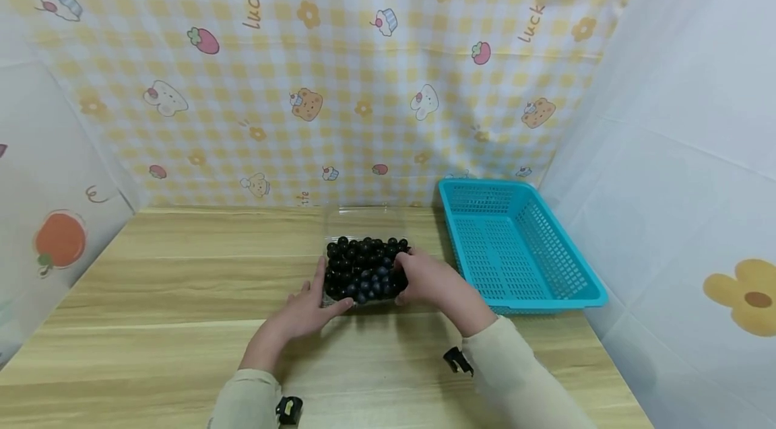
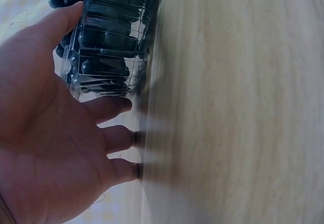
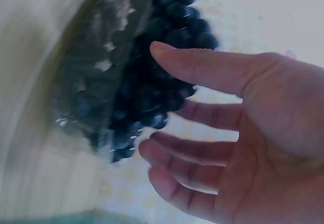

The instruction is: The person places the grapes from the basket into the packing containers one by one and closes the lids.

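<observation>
A heap of dark grapes (image 1: 360,264) fills a clear plastic box (image 2: 109,44), whose transparent lid (image 1: 365,221) stands raised at the back. My left hand (image 1: 308,311) rests against the box's near left corner. Its thumb lies along the rim and the other fingers are spread, with some fingertips down on the table in the left wrist view. On the right side, my right hand (image 1: 427,279) reaches to the grapes. In the right wrist view its thumb (image 3: 197,64) overlaps the bunch, and the loosely bent fingers (image 3: 187,150) are beside it with a gap between.
To the right of the box stands a turquoise perforated plastic basket (image 1: 585,291), close to my right forearm. The wood-grain table (image 1: 182,321) meets a yellow checked cloth (image 1: 339,65) behind the box. White panels flank both sides.
</observation>
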The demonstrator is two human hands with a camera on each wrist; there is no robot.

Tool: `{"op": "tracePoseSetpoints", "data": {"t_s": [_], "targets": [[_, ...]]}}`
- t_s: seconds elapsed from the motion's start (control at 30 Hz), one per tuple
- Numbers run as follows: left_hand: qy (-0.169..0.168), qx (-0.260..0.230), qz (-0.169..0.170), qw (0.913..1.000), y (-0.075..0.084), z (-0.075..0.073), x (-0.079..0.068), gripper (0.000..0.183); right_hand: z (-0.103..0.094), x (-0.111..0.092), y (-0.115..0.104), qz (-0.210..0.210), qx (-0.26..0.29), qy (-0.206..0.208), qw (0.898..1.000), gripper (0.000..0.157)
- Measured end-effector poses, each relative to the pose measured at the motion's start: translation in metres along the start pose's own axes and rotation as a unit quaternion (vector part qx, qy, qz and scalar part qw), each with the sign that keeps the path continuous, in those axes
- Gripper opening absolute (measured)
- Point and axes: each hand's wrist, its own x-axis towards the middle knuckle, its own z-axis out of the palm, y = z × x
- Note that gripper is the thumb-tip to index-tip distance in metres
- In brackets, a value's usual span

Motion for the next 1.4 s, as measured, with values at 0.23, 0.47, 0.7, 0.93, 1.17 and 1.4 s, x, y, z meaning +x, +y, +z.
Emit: {"op": "tracePoseSetpoints", "data": {"t_s": [0.23, 0.47, 0.7, 0.93, 1.17, 1.4], "targets": [[-0.001, -0.007, -0.004, 1.0000, 0.000, -0.001, 0.000, 0.118, 0.003, -0.011, -0.016, -0.081, -0.044, 0.054, 0.994, 0.060], [-0.002, -0.010, -0.003, 0.9999, 0.000, 0.000, -0.001, 0.119, 0.013, -0.004, -0.020, -0.101, -0.082, 0.082, 0.988, 0.044], [0.000, -0.008, -0.001, 1.0000, 0.001, 0.000, -0.001, 0.119, 0.015, 0.014, -0.025, -0.071, -0.088, 0.055, 0.992, 0.031], [-0.001, -0.005, -0.002, 1.0000, 0.001, 0.000, -0.002, 0.118, 0.016, 0.027, -0.030, -0.058, -0.079, 0.018, 0.995, 0.028], [-0.001, -0.005, -0.006, 1.0000, 0.000, 0.000, -0.002, 0.119, 0.028, 0.031, -0.020, -0.071, -0.056, 0.024, 0.996, 0.026], [-0.003, -0.005, -0.005, 1.0000, 0.002, -0.001, -0.003, 0.120, 0.043, 0.026, -0.003, -0.090, 0.023, 0.067, 0.993, 0.028]]}}
